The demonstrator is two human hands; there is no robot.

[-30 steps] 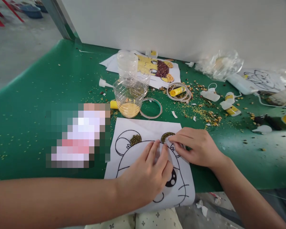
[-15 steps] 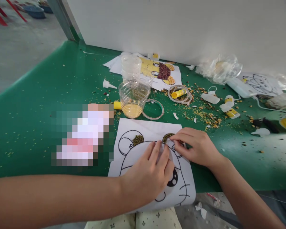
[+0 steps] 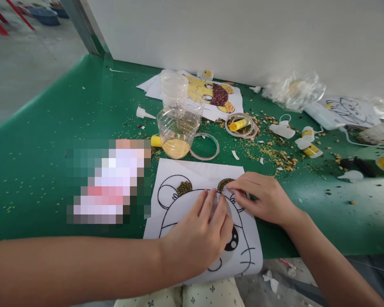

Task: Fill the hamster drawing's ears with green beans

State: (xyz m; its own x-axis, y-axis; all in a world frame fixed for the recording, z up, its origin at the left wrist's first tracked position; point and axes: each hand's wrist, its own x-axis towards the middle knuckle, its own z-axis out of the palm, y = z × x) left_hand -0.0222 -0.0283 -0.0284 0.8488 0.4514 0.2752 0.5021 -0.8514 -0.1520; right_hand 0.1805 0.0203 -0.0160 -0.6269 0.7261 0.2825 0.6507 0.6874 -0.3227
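A white sheet with a cartoon animal head outline [image 3: 179, 217] lies at the table's front edge, its lower part hanging over. Small green beans [image 3: 184, 187] fill part of the left ear, and more green beans [image 3: 224, 184] line the right ear's top. My left hand [image 3: 201, 232] rests on the drawing with fingers stretched out, their tips just below the right ear. Over that ear, my right hand [image 3: 259, 196] has its thumb and forefinger drawn in at the beans; whatever lies between them is too small to make out.
Beyond the sheet stand clear plastic cups [image 3: 176, 147], one with yellow grain. Tape rings [image 3: 205, 158], glue bottles [image 3: 309, 148], scattered grain [image 3: 284, 160] and a bean-covered picture [image 3: 216, 96] lie further back. A blurred-out patch [image 3: 109, 183] covers something at left.
Both hands stay at nearly the same place on the drawing. The view has shifted very slightly; nothing is picked up or let go.
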